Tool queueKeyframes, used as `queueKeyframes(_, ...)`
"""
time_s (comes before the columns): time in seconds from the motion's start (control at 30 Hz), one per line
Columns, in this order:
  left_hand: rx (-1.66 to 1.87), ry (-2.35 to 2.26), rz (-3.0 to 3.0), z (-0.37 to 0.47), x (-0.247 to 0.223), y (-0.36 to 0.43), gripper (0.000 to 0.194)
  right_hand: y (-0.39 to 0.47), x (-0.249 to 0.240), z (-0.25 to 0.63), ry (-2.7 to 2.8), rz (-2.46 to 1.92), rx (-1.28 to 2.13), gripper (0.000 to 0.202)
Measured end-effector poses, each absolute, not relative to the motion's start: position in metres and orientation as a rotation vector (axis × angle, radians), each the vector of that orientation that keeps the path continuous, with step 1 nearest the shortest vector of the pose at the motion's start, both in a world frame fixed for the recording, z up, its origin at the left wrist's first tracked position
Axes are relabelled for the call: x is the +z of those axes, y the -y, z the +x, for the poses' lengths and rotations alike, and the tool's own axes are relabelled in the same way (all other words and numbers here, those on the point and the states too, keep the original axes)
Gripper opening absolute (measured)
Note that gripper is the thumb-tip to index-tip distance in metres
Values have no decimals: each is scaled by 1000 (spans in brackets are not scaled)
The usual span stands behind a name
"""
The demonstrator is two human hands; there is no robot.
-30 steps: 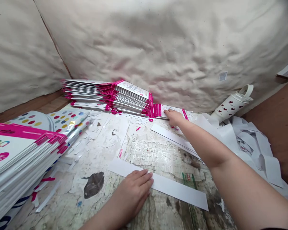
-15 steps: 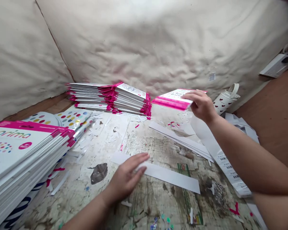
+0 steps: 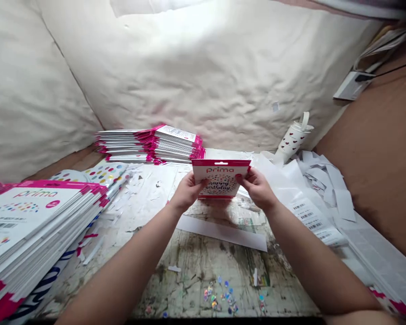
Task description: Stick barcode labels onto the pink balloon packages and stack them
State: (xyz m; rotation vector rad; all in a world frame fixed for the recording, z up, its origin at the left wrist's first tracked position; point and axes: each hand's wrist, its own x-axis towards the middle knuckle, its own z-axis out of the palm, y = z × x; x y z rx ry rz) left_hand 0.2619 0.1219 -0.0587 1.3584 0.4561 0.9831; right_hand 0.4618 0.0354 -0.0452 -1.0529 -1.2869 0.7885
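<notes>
A white and pink "prima happy birthday" packet (image 3: 221, 179) is held upright above the table, its printed face toward me. My left hand (image 3: 188, 192) grips its left edge, thumb on the front. On the right edge, my right hand (image 3: 258, 187) is closed round the packet, thumb also in front. A long white paper strip (image 3: 223, 232) lies on the table just below and nearer to me. Behind the packet, other strips are mostly hidden.
Packet stacks stand at the back (image 3: 176, 142) and at the left (image 3: 43, 216). A white tumbler with hearts (image 3: 292, 141) leans at the back right. Barcode label sheets (image 3: 311, 216) and curled paper lie at the right. Shiny confetti (image 3: 221, 295) is scattered near the front edge.
My right hand has brought the packet from the back right to the middle. My left hand has risen off the paper strip and taken the packet's left edge. The view has shifted.
</notes>
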Motion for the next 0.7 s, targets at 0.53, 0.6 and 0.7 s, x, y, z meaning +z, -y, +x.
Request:
queueKeyframes(0.53, 1154, -645, 1752, 263, -82, -111, 25, -27, -62, 469, 1287, -983, 1042, 53)
queueKeyframes(0.6, 1208, -662, 1781, 254, -78, -106, 16, -14, -43, 473, 1341, -906, 1030, 62)
queueKeyframes(0.7, 1331, -619, 1927, 244, -67, -97, 9, 2, -16, 469, 1409, -929, 898, 51)
